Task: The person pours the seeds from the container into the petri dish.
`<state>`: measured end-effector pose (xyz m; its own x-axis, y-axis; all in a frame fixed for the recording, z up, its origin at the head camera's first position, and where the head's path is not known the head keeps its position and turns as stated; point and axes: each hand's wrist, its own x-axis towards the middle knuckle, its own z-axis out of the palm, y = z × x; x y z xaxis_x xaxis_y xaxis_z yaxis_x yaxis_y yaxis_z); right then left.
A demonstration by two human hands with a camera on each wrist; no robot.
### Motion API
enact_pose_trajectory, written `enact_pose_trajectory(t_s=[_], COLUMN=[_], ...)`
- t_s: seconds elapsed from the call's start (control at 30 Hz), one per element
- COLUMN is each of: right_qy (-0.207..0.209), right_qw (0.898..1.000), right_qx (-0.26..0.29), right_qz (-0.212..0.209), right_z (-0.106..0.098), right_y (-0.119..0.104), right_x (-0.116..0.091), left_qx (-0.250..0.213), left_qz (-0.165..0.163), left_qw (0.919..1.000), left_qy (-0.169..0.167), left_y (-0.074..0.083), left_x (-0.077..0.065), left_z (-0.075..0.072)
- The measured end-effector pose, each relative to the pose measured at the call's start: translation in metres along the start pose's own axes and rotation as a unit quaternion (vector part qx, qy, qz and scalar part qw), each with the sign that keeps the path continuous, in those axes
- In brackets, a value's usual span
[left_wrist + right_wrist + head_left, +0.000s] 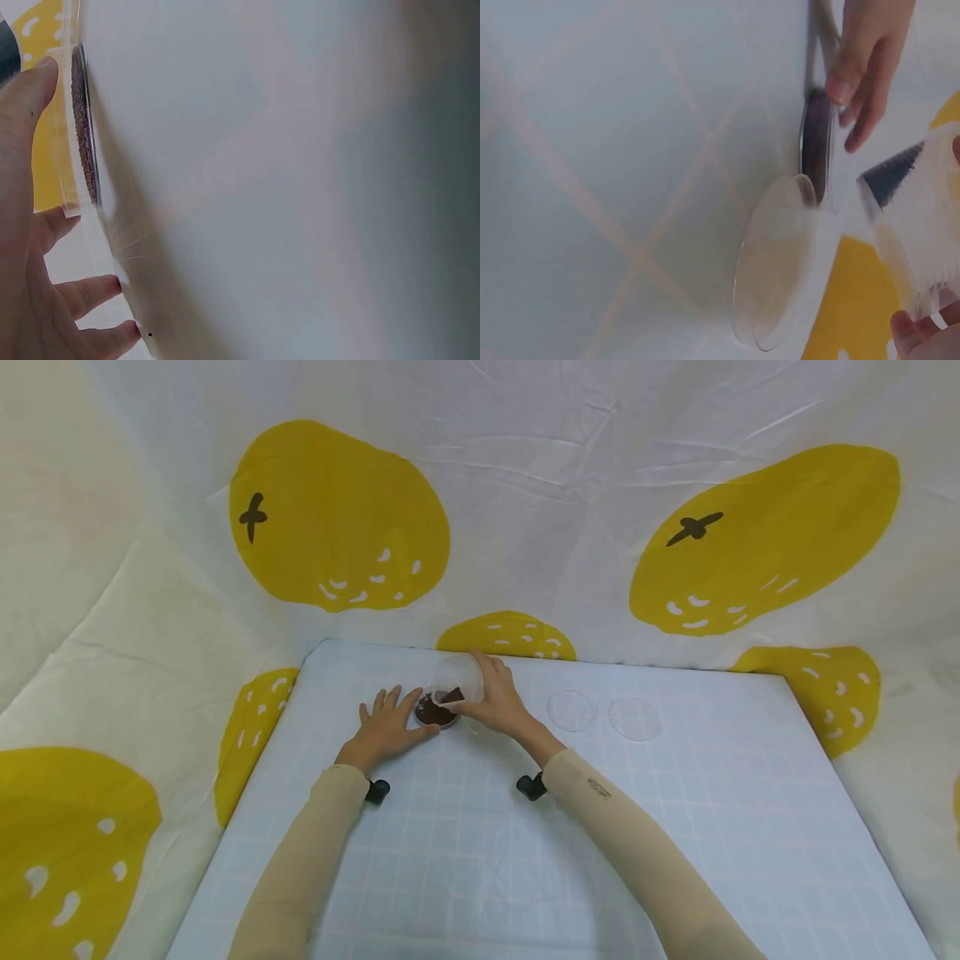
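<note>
My left hand (386,727) is spread on the tabletop, its thumb and index finger at two sides of a clear petri dish (71,206). Dark brown, soil-like grains (435,712) fill that dish. Above it, my right hand (497,695) grips a clear plastic cup (457,672), tilted so its mouth leans over the dish. More of the dark material (896,176) lies inside the cup near its lip. A clear round dish (776,262) stands close by in the right wrist view, partly overlapping the filled one.
Two clear, shallow round dishes, one left (572,711) and one right (634,718), lie to the right of my right hand. Pale cloth with a light grid covers the table (480,868). A white curtain (540,510) with yellow fruit shapes hangs along the back and sides.
</note>
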<state>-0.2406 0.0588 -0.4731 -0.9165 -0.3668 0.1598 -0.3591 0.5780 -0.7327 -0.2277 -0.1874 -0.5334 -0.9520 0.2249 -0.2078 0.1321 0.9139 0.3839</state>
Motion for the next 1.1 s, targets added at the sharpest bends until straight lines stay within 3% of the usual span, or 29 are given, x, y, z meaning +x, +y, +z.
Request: enact_pose_trajectory(t_s=[0.27,0.6,1.1], right_qy=[0.006,0.011,0.031], right_qw=[0.998,0.989,0.979], right_qx=[0.055,0.143,0.195], right_qz=[0.016,0.041,0.059], right_z=[-0.011,-0.036,-0.068], right_y=[0.0,0.0,0.015], right_x=[-0.017,-0.039,-0.07], left_qx=[-0.004,-0.011,-0.005], left_qz=[0.004,0.007,0.001], left_qw=[1.0,0.9999,1.0], left_qy=[-0.003,0.001,0.003], left_y=[0.001,0.004,0.0], left_x=[-0.001,-0.003,-0.003], left_z=[0.001,-0.002,-0.002])
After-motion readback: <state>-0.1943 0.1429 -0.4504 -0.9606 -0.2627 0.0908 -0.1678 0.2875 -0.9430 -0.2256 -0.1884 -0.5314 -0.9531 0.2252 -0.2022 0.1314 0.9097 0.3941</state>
